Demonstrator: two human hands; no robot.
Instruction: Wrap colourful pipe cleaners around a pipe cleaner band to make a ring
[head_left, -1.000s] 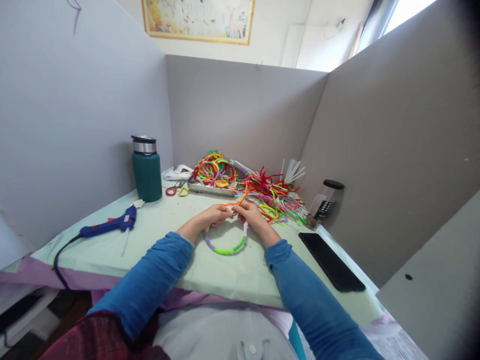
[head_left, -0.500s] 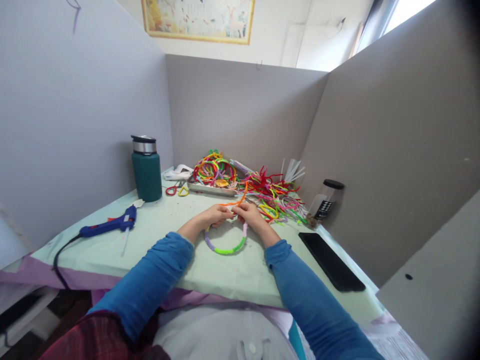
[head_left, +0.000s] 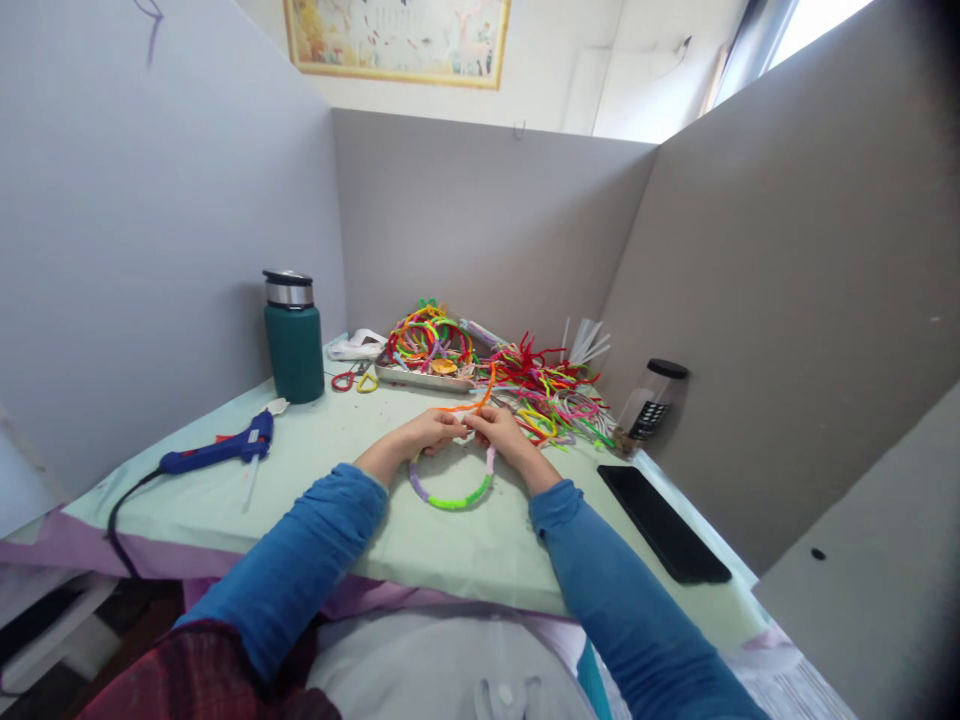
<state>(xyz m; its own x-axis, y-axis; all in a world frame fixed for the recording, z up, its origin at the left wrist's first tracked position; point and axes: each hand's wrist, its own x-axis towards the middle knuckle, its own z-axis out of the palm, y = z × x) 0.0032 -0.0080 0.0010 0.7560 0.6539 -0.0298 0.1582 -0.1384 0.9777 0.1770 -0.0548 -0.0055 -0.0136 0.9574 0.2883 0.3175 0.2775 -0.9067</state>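
A ring wrapped in pipe cleaners [head_left: 454, 505], with purple, green and pale pink sections, lies tilted just over the table in front of me. My left hand [head_left: 433, 430] is closed on its far left side. Fingers pinched, my right hand [head_left: 498, 428] meets the left at the ring's far edge. From between the fingertips an orange pipe cleaner [head_left: 491, 384] sticks up, and another orange length runs to the left behind them. The fingers hide the spot where orange meets ring.
Behind the hands are a metal tray [head_left: 424, 379] of colourful rings and a heap of loose pipe cleaners [head_left: 544, 370]. On the left stand a green bottle [head_left: 292, 350] and a blue glue gun [head_left: 217, 452] with its cord. A black phone [head_left: 660, 522] and clear jar [head_left: 651, 405] are right.
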